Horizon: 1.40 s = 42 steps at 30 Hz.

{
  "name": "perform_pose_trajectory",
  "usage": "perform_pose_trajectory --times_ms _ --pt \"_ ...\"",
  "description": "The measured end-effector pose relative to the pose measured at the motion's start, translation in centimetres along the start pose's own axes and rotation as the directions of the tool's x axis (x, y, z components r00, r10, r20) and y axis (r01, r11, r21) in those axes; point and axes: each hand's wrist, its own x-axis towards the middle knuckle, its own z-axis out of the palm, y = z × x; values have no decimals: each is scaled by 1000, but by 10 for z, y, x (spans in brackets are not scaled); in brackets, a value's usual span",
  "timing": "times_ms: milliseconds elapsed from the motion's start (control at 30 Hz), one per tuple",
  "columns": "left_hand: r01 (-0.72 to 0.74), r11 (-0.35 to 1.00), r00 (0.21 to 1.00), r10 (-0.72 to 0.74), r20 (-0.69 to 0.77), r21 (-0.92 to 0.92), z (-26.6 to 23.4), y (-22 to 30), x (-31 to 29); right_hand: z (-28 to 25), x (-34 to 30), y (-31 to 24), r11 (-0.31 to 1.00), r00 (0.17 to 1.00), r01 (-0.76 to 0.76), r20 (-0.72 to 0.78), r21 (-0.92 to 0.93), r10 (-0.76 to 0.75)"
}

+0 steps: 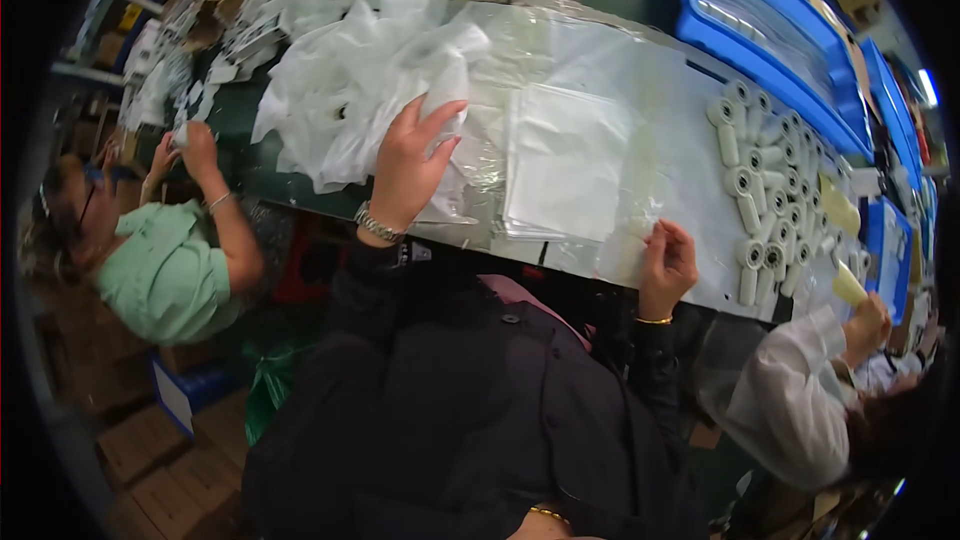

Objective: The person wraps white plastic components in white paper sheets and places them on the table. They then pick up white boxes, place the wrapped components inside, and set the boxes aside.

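My left hand is at the near edge of a heap of white bags, its thumb and fingers apart. Its fingertips lie against a white bagged bundle on the heap; I cannot see a grip around it. To the right of that hand, a flat stack of white plastic bags rests on the table. Past the stack's near right corner, my right hand hovers by the table's front edge with its fingers curled together. Whatever may be between those fingertips is too small to make out.
Several white handheld devices with round heads, like small fans, cover the right of the table. Blue bins line the back. A co-worker in green works at left; another in white holds a yellowish piece at right.
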Motion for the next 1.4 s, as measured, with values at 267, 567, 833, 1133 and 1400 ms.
perform_pose_trajectory --times_ms 267,567,833,1133,1400 --pt "-236 876 969 247 29 422 -1 -44 15 3 1 1 999 1000 23 -2 -41 -23" --pt "-179 664 954 296 -36 726 -2 -76 36 -1 0 1 996 999 26 -35 -89 -29" --pt "-101 625 955 280 -101 774 13 -39 6 9 4 -9 992 995 65 -73 -113 -73" --pt "-422 862 904 380 195 279 69 32 -37 -6 5 -5 999 996 -19 -83 42 23" --pt "-425 882 892 370 259 203 71 25 -43 -91 30 -16 933 854 -302 -379 197 357"
